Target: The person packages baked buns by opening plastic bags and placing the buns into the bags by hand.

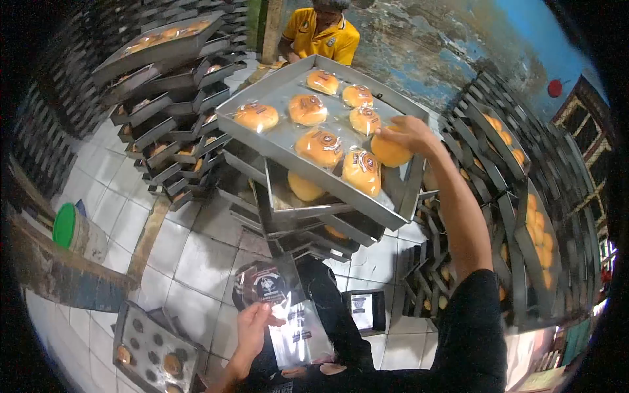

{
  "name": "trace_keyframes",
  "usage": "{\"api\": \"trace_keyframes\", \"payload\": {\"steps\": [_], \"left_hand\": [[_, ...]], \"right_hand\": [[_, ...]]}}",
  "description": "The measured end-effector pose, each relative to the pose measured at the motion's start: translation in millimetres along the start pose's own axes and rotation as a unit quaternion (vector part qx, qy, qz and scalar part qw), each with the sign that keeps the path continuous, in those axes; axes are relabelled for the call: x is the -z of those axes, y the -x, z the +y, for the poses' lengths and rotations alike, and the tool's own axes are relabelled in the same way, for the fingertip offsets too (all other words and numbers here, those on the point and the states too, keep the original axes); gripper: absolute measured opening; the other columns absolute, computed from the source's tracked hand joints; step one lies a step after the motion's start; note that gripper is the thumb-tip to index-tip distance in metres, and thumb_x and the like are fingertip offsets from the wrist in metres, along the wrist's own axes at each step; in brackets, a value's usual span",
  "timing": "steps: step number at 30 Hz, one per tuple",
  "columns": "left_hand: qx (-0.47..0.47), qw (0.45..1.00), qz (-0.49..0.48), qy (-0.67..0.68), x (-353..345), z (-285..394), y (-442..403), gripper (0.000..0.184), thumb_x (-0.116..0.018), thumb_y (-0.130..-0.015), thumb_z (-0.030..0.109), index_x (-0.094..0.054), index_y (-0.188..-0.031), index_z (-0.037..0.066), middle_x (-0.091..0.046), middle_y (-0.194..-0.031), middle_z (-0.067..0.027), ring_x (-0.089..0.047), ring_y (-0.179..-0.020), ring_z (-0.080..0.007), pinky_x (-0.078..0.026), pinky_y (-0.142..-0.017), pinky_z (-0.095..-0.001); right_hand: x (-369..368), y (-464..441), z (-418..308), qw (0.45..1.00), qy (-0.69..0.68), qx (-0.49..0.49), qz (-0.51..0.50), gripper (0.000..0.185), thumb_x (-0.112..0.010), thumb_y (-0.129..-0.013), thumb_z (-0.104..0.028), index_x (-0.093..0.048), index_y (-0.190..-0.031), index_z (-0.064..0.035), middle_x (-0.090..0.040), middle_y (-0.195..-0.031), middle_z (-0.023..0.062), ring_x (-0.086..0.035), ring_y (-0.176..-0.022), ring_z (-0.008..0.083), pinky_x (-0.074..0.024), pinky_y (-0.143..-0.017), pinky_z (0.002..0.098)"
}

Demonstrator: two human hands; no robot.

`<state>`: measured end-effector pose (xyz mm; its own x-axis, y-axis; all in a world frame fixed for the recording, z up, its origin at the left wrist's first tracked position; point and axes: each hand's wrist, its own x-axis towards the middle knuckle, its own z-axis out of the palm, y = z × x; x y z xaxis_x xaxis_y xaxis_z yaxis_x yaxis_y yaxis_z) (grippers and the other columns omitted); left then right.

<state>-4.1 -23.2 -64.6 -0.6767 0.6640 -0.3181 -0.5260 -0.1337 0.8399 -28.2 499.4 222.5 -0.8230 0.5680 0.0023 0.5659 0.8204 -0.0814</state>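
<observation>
My right hand (413,135) reaches into the top metal tray (275,149), its fingers closed on a round golden bun (390,152) with no printed wrapper visible on it. Several buns in clear printed wrappers lie in the same tray, among them a wrapped bun (362,173) just beside the one I grip and another wrapped bun (319,147) farther left. Low over my lap, my left hand (251,329) pinches clear printed plastic bags (298,333) between thumb and fingers. The bags hang flat, and part of that hand's grip is hidden.
Stacked trays of buns stand under the top tray, with a tall tray stack (157,124) at left and another tray stack (504,216) at right. A person in a yellow shirt (322,40) is behind the tray. A green-lidded bucket (64,226) and a spotted tray (147,347) sit at left.
</observation>
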Motion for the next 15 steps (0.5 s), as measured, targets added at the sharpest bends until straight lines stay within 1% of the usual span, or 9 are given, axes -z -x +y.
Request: {"api": "trace_keyframes", "payload": {"steps": [2,3,6,7,9,10,11,13,15], "left_hand": [[-0.012,0.999,0.011,-0.034,-7.2,9.9,-1.2,0.027,-0.054,-0.107,0.022,-0.063,-0.102,-0.003,-0.072,-0.086,-0.0136,-0.074,-0.077,-0.0224,-0.059,-0.072,-0.0339],[-0.023,0.999,0.021,-0.044,-9.9,12.7,-1.3,0.027,-0.054,-0.107,0.023,-0.063,-0.104,-0.003,-0.072,-0.086,-0.0137,-0.074,-0.078,-0.0226,-0.059,-0.073,-0.0342],[-0.032,0.997,0.04,0.062,-19.3,25.0,-4.9,0.026,-0.053,-0.107,0.023,-0.06,-0.113,-0.002,-0.072,-0.096,-0.017,-0.074,-0.088,-0.0264,-0.06,-0.075,-0.0373],[-0.033,0.994,0.046,0.097,-14.6,19.8,-12.6,0.026,-0.053,-0.107,0.023,-0.06,-0.115,-0.001,-0.071,-0.103,-0.0181,-0.073,-0.093,-0.0276,-0.06,-0.077,-0.0378],[-0.015,0.984,0.064,0.166,-20.2,44.7,-23.1,0.027,-0.055,-0.106,0.025,-0.06,-0.116,0.0,-0.069,-0.113,-0.0178,-0.07,-0.102,-0.0266,-0.058,-0.087,-0.0419],[0.009,0.978,0.068,0.198,-30.8,69.8,-27.9,0.028,-0.057,-0.105,0.026,-0.06,-0.117,0.001,-0.069,-0.115,-0.0163,-0.069,-0.106,-0.0244,-0.055,-0.094,-0.0455],[0.01,0.973,0.076,0.217,-28.1,76.2,-37.8,0.028,-0.058,-0.105,0.025,-0.059,-0.119,0.0,-0.068,-0.116,-0.0163,-0.068,-0.108,-0.0261,-0.056,-0.094,-0.0447],[0.016,0.964,0.08,0.255,-18.1,68.7,-67.7,0.03,-0.059,-0.104,0.023,-0.056,-0.122,0.0,-0.066,-0.118,-0.0163,-0.068,-0.111,-0.0294,-0.056,-0.094,-0.0431],[0.012,0.96,-0.002,0.279,17.3,16.8,-122.9,0.033,-0.063,-0.103,0.024,-0.056,-0.123,-0.001,-0.066,-0.117,-0.0158,-0.068,-0.11,-0.0303,-0.056,-0.095,-0.0445]], "right_hand": [[20.5,33.1,-19.0,0.999,0.008,0.006,-0.048,0.086,-0.072,-0.081,-0.07,-0.064,-0.135,-0.005,-0.07,-0.123,0.0239,-0.067,-0.116,0.0377,-0.0516,-0.099,0.0446],[-3.0,26.3,10.8,0.997,-0.028,0.073,-0.002,0.09,-0.08,-0.077,-0.063,-0.058,-0.141,-0.0023,-0.069,-0.124,0.023,-0.068,-0.113,0.0365,-0.0526,-0.097,0.0439],[-11.0,42.5,28.3,0.991,-0.131,0.038,0.01,0.075,-0.088,-0.076,-0.046,-0.062,-0.129,0.0011,-0.072,-0.116,0.0179,-0.07,-0.102,0.0273,-0.0567,-0.086,0.0385],[24.3,82.8,-17.9,0.982,-0.19,0.002,0.001,0.066,-0.087,-0.079,-0.04,-0.063,-0.124,0.0011,-0.072,-0.113,0.0164,-0.07,-0.1,0.0234,-0.0575,-0.082,0.0368],[35.5,136.4,-54.5,0.918,-0.357,0.103,0.14,0.064,-0.082,-0.083,-0.038,-0.06,-0.129,0.0009,-0.07,-0.11,0.0145,-0.067,-0.101,0.022,-0.0531,-0.091,0.0387],[30.1,163.0,-77.5,0.848,-0.488,0.124,0.164,0.061,-0.082,-0.082,-0.026,-0.058,-0.129,0.0049,-0.069,-0.116,0.0149,-0.066,-0.107,0.0224,-0.0501,-0.096,0.0362],[23.6,190.8,-103.2,0.829,-0.521,0.125,0.163,0.065,-0.082,-0.083,-0.025,-0.055,-0.134,0.0028,-0.068,-0.121,0.0144,-0.065,-0.11,0.0228,-0.0499,-0.099,0.038],[-17.7,228.6,-140.2,0.751,-0.651,0.108,0.027,0.061,-0.083,-0.083,-0.022,-0.058,-0.135,-0.0036,-0.068,-0.123,0.0112,-0.066,-0.113,0.0202,-0.0511,-0.1,0.0354],[-83.2,267.7,-181.4,0.77,-0.631,0.087,-0.028,0.052,-0.085,-0.083,-0.015,-0.062,-0.129,-0.005,-0.068,-0.124,0.0079,-0.064,-0.116,0.0194,-0.0546,-0.093,0.0357]]}}
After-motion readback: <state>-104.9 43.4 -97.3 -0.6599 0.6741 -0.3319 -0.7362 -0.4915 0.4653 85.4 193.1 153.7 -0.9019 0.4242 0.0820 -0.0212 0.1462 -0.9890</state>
